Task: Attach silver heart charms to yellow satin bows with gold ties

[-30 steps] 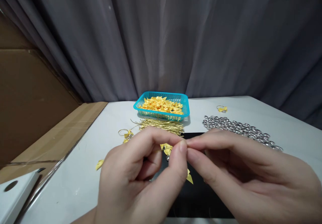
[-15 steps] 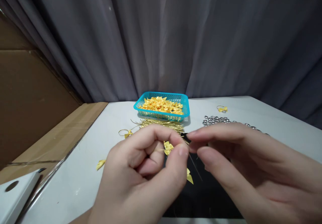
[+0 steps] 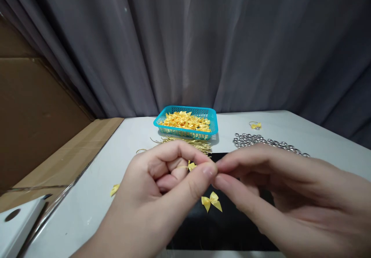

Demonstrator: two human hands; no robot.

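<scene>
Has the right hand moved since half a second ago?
Yes. The right hand has closed leftward, judged against the blue basket; its fingertips now meet the left hand.

2 bare hands show, the left hand (image 3: 162, 196) and the right hand (image 3: 278, 196). No gloves, rings, watch or bracelets cover them. The left wrist is bare to the frame's edge, with no sleeve visible. Fingers (image 3: 203, 173) end in short, plain, unpainted nails.
</scene>
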